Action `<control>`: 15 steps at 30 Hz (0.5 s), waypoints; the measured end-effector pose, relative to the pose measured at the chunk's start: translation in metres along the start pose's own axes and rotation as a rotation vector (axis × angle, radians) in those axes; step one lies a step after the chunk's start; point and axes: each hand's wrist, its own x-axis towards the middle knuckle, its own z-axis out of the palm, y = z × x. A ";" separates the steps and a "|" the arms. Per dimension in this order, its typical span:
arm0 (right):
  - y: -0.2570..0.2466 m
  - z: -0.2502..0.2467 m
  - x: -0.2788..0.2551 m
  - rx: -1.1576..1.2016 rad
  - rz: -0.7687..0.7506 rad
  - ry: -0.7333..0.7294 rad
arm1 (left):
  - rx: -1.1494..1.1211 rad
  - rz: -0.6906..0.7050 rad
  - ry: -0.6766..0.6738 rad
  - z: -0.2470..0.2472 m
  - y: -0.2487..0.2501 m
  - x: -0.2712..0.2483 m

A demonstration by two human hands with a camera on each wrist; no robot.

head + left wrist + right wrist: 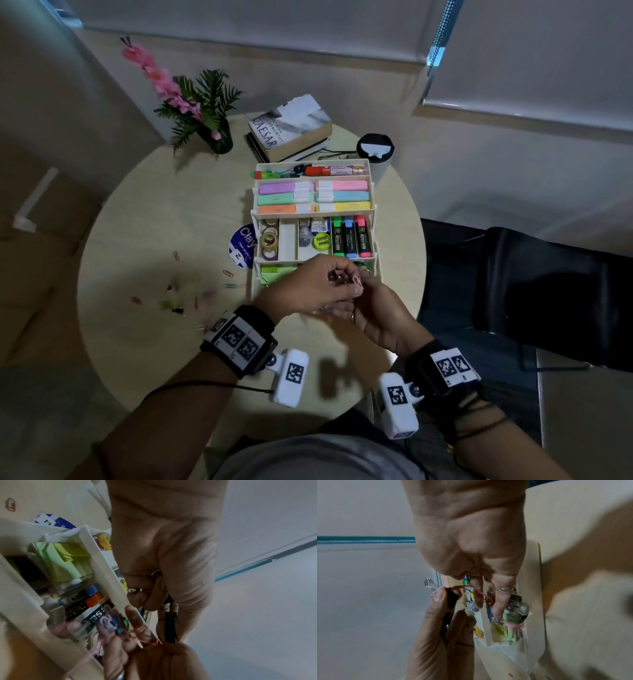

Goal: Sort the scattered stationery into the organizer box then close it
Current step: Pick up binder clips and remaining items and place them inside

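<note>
While your left hand (318,287) pinches a paper clip (358,281) and black binder clip (451,599) over the organizer box (313,209), your right hand (380,315) plucks clips; drop them into the lowest tier, then gather the scattered clips (191,294)

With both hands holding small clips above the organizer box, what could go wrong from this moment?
1. The left hand grips a black binder clip while the right hand pinches a paper clip; one may slip and fall into the wrong compartment of the organizer box.
2. Loose clips lie scattered on the table near the left forearm, which might sweep them off.
</note>
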 end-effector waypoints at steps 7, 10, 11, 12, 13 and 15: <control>-0.010 -0.005 -0.002 0.065 0.062 -0.048 | 0.224 0.008 0.001 0.001 0.009 0.008; -0.011 -0.011 -0.003 0.003 0.055 0.013 | 0.305 0.037 0.060 -0.006 0.009 0.012; -0.011 -0.015 -0.004 -0.037 0.076 0.045 | 0.323 0.046 0.083 -0.008 0.008 0.014; -0.010 -0.018 -0.006 -0.075 0.103 0.072 | 0.331 0.044 0.100 -0.010 0.005 0.017; -0.010 -0.022 -0.008 -0.098 0.127 0.094 | 0.325 0.034 0.111 -0.010 0.001 0.020; -0.008 -0.029 -0.013 -0.101 0.157 0.122 | 0.307 -0.002 0.116 -0.007 -0.009 0.027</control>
